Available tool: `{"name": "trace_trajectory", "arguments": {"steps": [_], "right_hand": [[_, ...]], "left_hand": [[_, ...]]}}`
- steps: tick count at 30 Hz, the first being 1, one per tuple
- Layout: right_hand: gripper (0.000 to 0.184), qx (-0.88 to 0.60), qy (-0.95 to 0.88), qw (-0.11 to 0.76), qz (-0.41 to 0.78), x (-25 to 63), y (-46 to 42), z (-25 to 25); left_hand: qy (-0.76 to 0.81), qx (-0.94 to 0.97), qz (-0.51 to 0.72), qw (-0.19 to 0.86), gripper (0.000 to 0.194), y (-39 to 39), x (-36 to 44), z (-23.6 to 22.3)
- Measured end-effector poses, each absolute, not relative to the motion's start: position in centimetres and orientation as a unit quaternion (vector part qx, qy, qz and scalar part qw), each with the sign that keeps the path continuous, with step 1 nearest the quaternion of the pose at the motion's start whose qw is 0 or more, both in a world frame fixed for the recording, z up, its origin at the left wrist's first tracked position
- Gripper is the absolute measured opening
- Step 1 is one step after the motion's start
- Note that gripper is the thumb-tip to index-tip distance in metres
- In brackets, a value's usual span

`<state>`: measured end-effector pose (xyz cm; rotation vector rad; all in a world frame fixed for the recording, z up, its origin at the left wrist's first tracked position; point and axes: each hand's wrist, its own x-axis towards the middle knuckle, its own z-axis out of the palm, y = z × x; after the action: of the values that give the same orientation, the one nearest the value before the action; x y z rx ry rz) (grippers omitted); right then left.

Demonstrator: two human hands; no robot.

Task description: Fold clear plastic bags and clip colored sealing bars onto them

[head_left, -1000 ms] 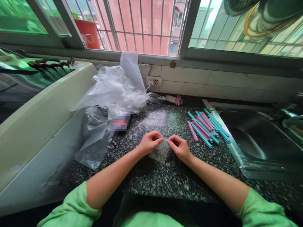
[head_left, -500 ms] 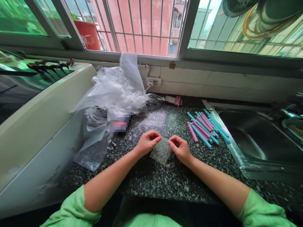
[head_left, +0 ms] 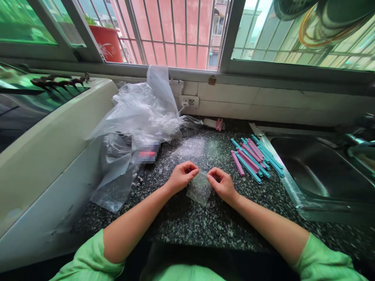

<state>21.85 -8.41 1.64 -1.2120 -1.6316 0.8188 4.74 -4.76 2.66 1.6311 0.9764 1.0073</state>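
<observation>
Both hands (head_left: 183,178) (head_left: 224,185) pinch what seems a clear bag (head_left: 199,190), near a packet (head_left: 149,153) with blurred markings.

Small clear plastic bag (head_left: 199,190), spread flat, over speckled counter (head_left: 199,228).

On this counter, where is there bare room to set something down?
Bare: counter between the clear bag and front edge; also beyond the left hand, between plastic heap and coloured sticks. Crowded: under that heap and those sticks.
</observation>
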Motion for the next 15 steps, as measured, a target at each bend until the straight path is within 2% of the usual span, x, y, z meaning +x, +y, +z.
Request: {"name": "trace_trajectory", "arguments": {"steps": [9,15], "right_hand": [[0.014,-0.497,-0.67,0.456,0.31,21.9,-8.31,1.43],[0.014,-0.505,-0.64,0.495,0.3,22.04,-8.25,1.52]], "left_hand": [[0.394,0.681,0.399,0.472,0.019,-4.86,4.83,2.68],[0.39,0.709,0.328,0.487,0.019,-4.97,4.96,2.41]]}}
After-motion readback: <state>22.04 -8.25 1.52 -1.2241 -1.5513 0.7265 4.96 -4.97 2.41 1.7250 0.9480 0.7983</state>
